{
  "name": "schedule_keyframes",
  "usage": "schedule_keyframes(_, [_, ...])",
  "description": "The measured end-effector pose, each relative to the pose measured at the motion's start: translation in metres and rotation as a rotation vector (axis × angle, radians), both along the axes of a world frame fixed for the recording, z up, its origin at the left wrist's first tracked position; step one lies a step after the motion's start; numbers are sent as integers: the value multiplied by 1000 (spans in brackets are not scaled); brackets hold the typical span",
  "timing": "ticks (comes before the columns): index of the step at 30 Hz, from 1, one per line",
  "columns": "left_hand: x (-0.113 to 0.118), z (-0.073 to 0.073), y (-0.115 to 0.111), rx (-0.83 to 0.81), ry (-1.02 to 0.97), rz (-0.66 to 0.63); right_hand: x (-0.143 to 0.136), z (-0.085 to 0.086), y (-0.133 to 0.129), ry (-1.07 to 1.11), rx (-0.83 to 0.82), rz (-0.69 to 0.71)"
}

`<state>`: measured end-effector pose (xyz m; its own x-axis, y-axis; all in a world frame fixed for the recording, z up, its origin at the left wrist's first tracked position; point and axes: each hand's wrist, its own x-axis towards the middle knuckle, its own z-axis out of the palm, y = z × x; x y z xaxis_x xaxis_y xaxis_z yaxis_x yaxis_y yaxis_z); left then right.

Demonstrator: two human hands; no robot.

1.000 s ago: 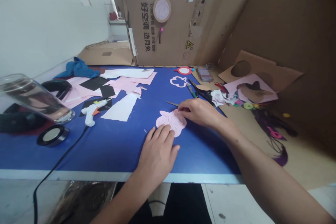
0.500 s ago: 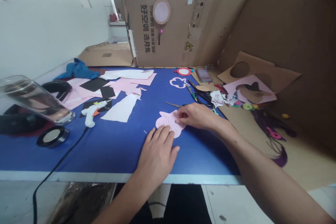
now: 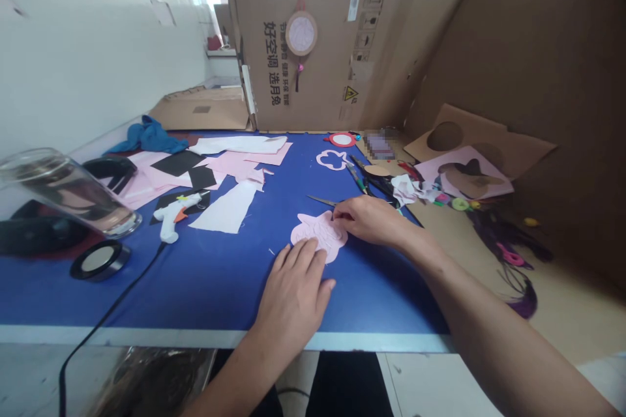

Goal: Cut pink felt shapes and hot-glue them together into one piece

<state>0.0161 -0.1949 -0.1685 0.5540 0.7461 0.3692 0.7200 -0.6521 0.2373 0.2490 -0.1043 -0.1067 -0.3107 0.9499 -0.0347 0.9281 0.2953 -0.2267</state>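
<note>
A pink flower-shaped cutout with a wrinkled surface lies on the blue tabletop in front of me. My left hand rests on its lower left part, fingers stretched out flat. At its upper right edge my right hand is closed, with thumb and fingertips pinched at the rim. How much of the edge lies between those fingertips is partly hidden. Just beyond the right hand, a pointed metal blade sticks out to the left; its other end is covered by the hand.
A white glue gun with a black cord lies left, near a roll of tape and a tilted glass of liquid. Pink and white scraps spread behind. A pink flower outline, cutter and cardboard are to the right.
The right fingertips have drawn back slightly toward the cutout's upper right edge, uncovering more of its surface. My left hand stays in place. The whole view has shifted a little.
</note>
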Motion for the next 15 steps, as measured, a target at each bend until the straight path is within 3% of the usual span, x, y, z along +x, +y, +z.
schedule_keyframes(15, [0, -6, 0, 29, 13, 34, -2, -1, 1, -51, 5, 20])
